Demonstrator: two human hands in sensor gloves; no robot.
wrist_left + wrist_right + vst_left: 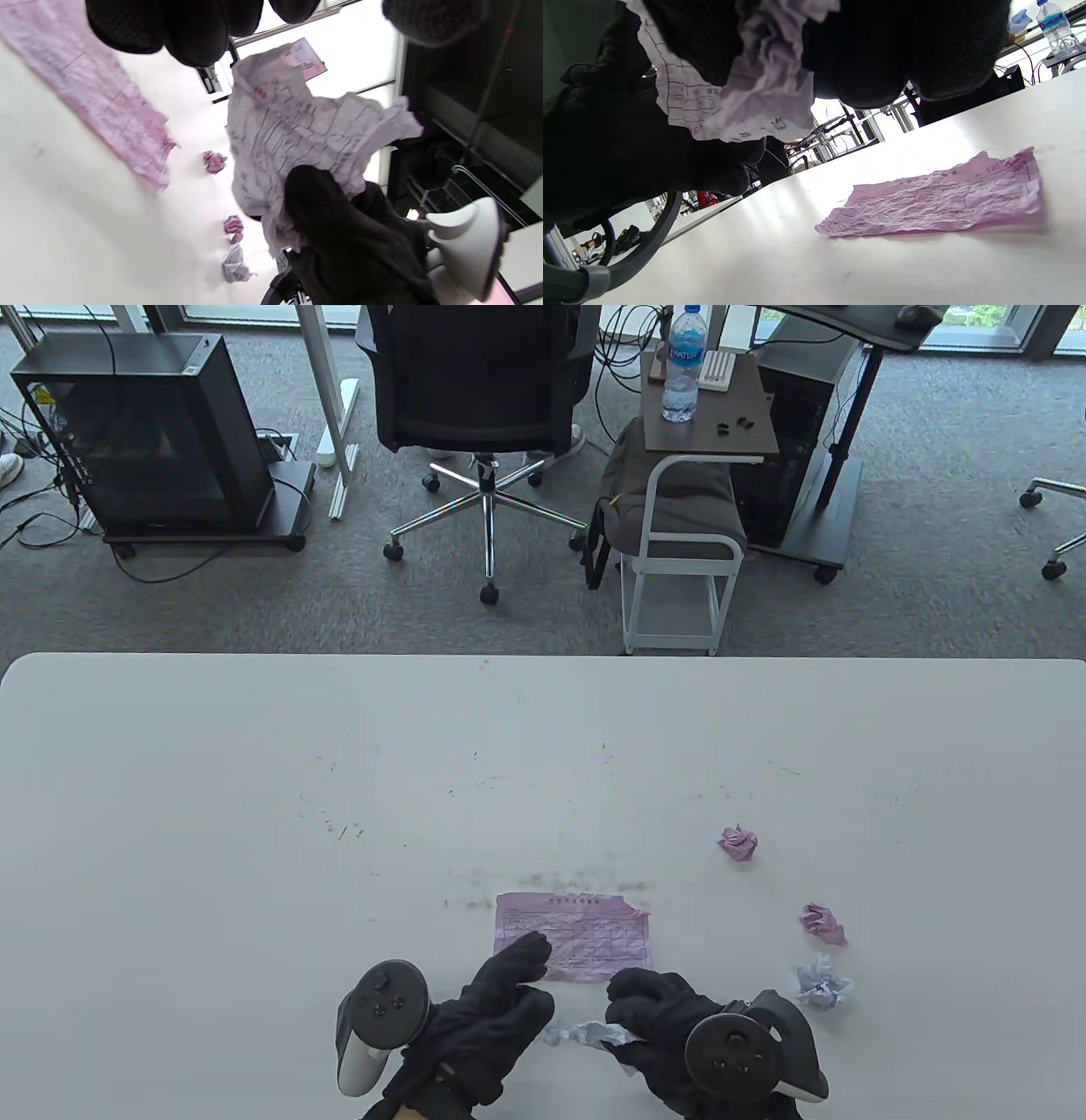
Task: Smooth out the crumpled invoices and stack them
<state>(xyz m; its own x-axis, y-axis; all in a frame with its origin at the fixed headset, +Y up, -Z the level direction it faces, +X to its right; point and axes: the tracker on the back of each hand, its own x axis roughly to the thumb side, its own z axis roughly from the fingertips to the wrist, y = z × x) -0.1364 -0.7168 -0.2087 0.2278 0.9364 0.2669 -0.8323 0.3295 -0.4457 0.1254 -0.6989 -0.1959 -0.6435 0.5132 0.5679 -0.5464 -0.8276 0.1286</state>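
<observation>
Both hands hold a half-opened white invoice (585,1033) just above the table (254,780): the right hand (657,1018) pinches its right end, the left hand (496,1001) grips its left end. The flattened pink invoice (573,935) lies just beyond them, long side running left to right, nearer the left hand. Three crumpled balls (821,923) wait on the right. Behind the table stands an office chair (479,398).

I see thin pink paper, the flattened invoice (573,935), creased all over and matt. A white paper invoice (297,135) is deeply wrinkled. My gloves (501,1014) look like dark knitted cloth, slightly fuzzy. The table (254,780) is smooth pale plastic with a soft sheen and scuff marks
</observation>
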